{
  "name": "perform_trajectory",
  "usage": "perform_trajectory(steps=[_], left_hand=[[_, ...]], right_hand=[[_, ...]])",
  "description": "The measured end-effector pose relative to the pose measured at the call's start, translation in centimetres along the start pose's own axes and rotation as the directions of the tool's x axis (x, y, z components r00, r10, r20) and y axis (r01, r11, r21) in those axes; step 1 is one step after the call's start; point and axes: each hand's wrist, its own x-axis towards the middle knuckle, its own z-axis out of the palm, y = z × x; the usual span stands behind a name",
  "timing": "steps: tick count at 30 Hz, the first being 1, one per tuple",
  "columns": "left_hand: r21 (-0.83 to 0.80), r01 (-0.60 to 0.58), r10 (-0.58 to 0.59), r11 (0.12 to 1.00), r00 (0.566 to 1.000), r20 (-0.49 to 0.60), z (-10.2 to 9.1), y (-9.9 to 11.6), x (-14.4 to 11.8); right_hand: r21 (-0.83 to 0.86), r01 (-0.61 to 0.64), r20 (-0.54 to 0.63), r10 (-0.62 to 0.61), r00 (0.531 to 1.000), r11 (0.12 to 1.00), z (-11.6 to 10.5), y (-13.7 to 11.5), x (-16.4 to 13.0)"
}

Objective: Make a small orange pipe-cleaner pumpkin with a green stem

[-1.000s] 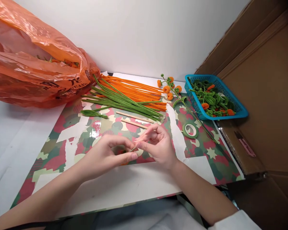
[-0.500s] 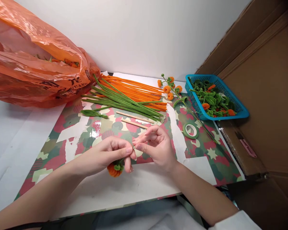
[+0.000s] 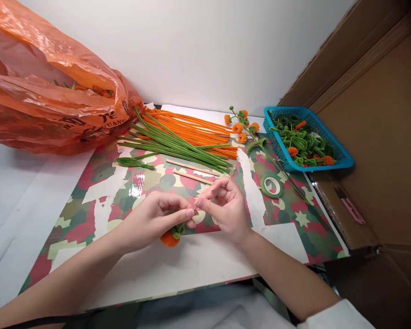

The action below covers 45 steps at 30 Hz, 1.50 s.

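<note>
My left hand (image 3: 164, 212) is closed on the thin stem of an orange pipe-cleaner flower (image 3: 170, 239), whose head hangs below the fingers with green fuzzy bits at its base. Thumb and fingertips of my right hand (image 3: 226, 205) pinch the stem's end, right beside the left fingertips. Most of the stem is hidden by the fingers. Beyond the hands lie two thin wooden sticks (image 3: 192, 177), green pipe cleaners (image 3: 178, 144) and orange pipe cleaners (image 3: 192, 123). A green fuzzy leaf (image 3: 132, 162) rests to their left.
A roll of green tape (image 3: 271, 186) lies right of my hands, near a long stemmed spray of orange flowers (image 3: 238, 128). The blue basket (image 3: 344, 165) holds leaves and flowers. An orange plastic bag (image 3: 65, 114) stands at left. A pink cutter (image 3: 352, 210) lies on cardboard at right.
The flower and my left hand have shifted slightly right, and the flower head has turned a little. My right hand stays pinched close to the left fingertips.
</note>
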Motion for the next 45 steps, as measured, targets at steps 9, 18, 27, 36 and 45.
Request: perform_trajectory(steps=[9, 18, 27, 36, 45], left_hand=[[-0.149, 0.073, -0.046, 0.986, 0.982, 0.182, -0.1, -0.5, 0.3], [-0.132, -0.005, -0.007, 0.991, 0.996, -0.090, -0.4, -0.8, 0.5], [0.076, -0.105, 0.108, 0.992, 0.993, -0.039, 0.4, -0.9, 0.8], [0.214, -0.140, 0.140, 0.967, 0.990, 0.016, 1.5, -1.3, 0.8], [0.143, -0.134, 0.160, 0.981, 0.968, -0.193, 0.9, -0.8, 0.4]], right_hand=[[0.088, -0.007, 0.084, 0.000, 0.996, 0.996, -0.1, 0.0, 0.2], [0.033, 0.038, 0.016, -0.038, 0.999, 0.999, -0.6, -0.3, 0.6], [-0.020, 0.067, -0.032, -0.068, 0.997, 0.998, -0.6, -0.5, 1.0], [-0.041, 0.044, -0.070, -0.047, 0.996, 0.998, -0.6, -0.5, 1.2], [-0.313, 0.174, 0.164, -0.127, 0.978, 0.934, -2.4, -1.2, 1.3]])
